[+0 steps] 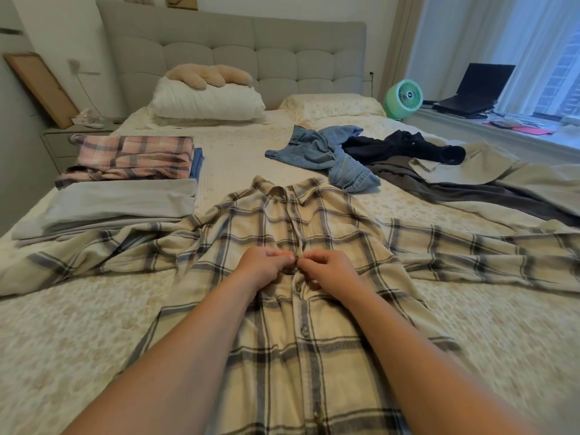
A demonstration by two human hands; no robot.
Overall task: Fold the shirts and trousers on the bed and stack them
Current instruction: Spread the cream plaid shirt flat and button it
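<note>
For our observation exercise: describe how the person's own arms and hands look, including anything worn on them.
Both forearms are bare up to the frame's lower edge: no sleeves show. The left hand and right hand wear no gloves, and no watch, bracelet or ring is visible on wrists or fingers. The fingers are slightly blurred, so small details such as nails cannot be made out.

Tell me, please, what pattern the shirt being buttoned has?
The shirt is cream plaid with grey and blue-grey stripes, seen in the head view.

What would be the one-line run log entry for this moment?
stage: buttoning | hands: left, right pinch placket | item: cream plaid shirt flat | unfolded: jeans
</note>
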